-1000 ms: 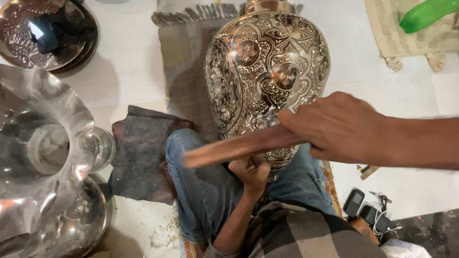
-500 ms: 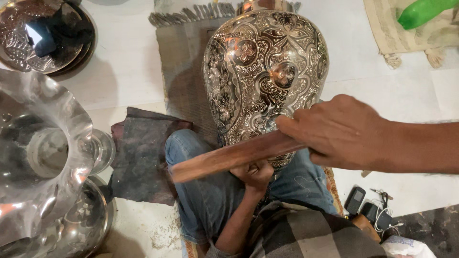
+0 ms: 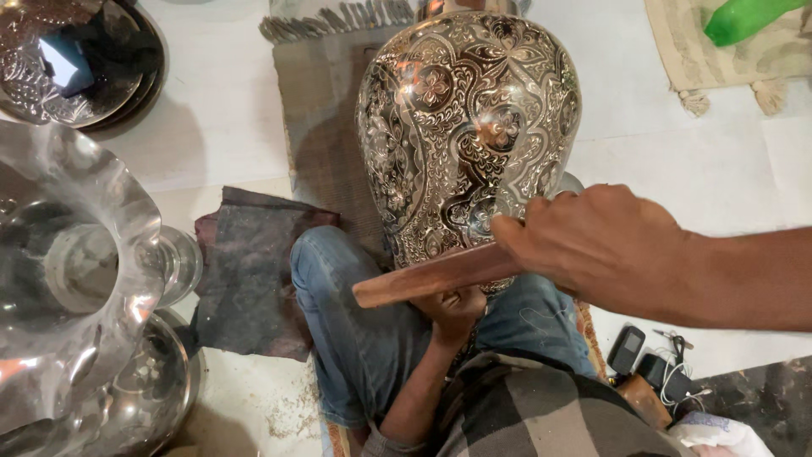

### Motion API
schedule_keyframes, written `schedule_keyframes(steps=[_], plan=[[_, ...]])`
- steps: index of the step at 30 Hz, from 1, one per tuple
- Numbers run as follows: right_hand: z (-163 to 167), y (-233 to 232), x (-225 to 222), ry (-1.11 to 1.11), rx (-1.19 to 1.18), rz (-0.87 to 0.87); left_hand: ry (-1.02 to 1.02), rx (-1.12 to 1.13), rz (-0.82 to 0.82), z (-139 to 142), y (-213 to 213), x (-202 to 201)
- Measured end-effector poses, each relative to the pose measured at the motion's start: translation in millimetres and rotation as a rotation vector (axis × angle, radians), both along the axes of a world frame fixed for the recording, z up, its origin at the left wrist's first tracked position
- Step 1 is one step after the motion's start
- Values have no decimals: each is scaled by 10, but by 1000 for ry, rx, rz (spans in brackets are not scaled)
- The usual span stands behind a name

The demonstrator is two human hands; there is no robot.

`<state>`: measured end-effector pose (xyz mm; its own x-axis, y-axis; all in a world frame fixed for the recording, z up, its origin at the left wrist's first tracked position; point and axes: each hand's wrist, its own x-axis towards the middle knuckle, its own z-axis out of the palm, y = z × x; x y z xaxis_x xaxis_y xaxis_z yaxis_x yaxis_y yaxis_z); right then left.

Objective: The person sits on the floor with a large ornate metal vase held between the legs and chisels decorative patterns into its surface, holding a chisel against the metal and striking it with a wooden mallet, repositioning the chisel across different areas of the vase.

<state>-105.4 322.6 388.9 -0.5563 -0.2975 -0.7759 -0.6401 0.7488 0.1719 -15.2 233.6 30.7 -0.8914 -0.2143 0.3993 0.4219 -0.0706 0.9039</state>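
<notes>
pale floor under engraved metal vase [image 3: 469, 127]; right hand [image 3: 596, 245] grip clenched on wooden stick [image 3: 431, 277].

small dark phone [image 3: 627, 349] on floor, screen unlit

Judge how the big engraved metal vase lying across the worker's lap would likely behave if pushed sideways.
The engraved vase would probably roll: it lies on its rounded belly. It looks rigid and fairly heavy, being large polished metal. Its glossy surface may be slippery, though the left hand beneath it seems to steady it while the right hand holds a wooden stick.
</notes>
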Motion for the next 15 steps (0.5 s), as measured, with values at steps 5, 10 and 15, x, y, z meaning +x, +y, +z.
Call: schedule_keyframes(steps=[5, 10, 15], plan=[[22, 82, 58, 50, -89, -57, 114, -103, 47, 410, -69, -90], [-428, 441, 347, 85, -362, -493, -34, 133, -143, 1138, -300, -68], [-1408, 584, 1338, 171, -1471, -1210, -140, -55, -616, 1631, -505, 232]])
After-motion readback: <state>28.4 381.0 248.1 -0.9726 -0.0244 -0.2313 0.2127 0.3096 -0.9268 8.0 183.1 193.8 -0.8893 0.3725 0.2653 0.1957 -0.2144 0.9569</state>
